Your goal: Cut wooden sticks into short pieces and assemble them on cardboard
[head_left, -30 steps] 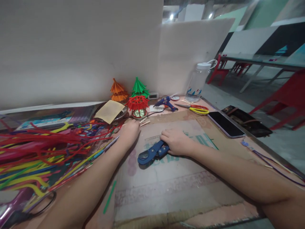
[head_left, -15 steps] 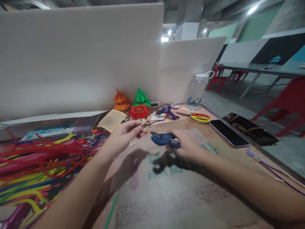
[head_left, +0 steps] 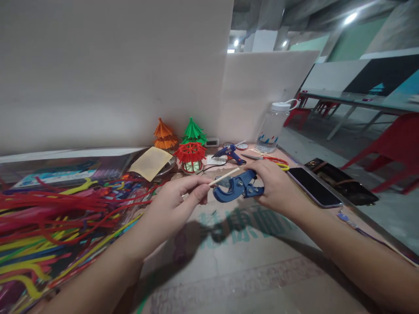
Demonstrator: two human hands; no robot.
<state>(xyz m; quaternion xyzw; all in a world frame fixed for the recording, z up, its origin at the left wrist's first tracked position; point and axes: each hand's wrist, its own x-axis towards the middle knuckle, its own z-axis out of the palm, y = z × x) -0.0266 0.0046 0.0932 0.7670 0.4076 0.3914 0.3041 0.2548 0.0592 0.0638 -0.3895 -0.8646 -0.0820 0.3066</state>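
Note:
Between the thumb and fingers of my left hand (head_left: pixel 186 194) is a thin pale wooden stick (head_left: pixel 227 175), pointing up and to the right. My right hand (head_left: pixel 273 185) grips the handles of a blue pipe cutter (head_left: pixel 234 188), its curved jaw turned left towards the stick. The stick lies across the upper side of the jaw opening; whether it touches the blade I cannot tell. Just behind the hands stands a small lantern-like piece with a red fringed roof (head_left: pixel 190 153). A blue glue gun (head_left: pixel 229 152) lies to its right.
Colourful pipe cleaners (head_left: pixel 65 218) are heaped at the left. Green (head_left: pixel 193 132) and orange fringed cones (head_left: pixel 164 135) stand against the white board. On the right are scissors (head_left: pixel 283 165), a phone (head_left: pixel 314 187), a water bottle (head_left: pixel 271 128) and a dark pouch (head_left: pixel 342 181). Cardboard (head_left: pixel 229 270) covers the tabletop.
Both hands have come closer together. The pipe cutter has risen and turned, and its jaw is now beside the stick. The stick has swung lower, towards the right.

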